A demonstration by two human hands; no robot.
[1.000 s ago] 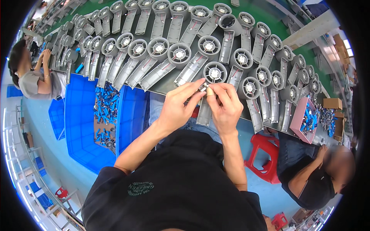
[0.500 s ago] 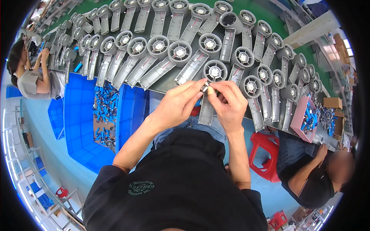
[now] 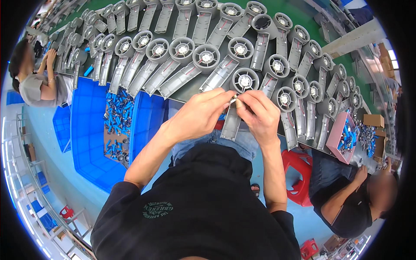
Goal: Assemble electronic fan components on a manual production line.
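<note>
My left hand and my right hand meet at the near edge of the table, fingertips pinched together. Between them is a small pale and dark part, perhaps a little circuit board; the fingers cover most of it. Just beyond and below my hands lies a grey handheld-fan housing, its round ring facing up and its open handle pointing toward me. Rows of similar grey fan housings cover the table, several with thin red wires in their handles.
At my left stands a large blue bin with blue cylindrical cells and wired parts. A pink box of similar parts sits at the table's right. Red stool at right; one co-worker sits left, another right.
The small part has turned between my fingertips and shows a paler side. Both hands stay almost in place, and the whole view has shifted slightly.
</note>
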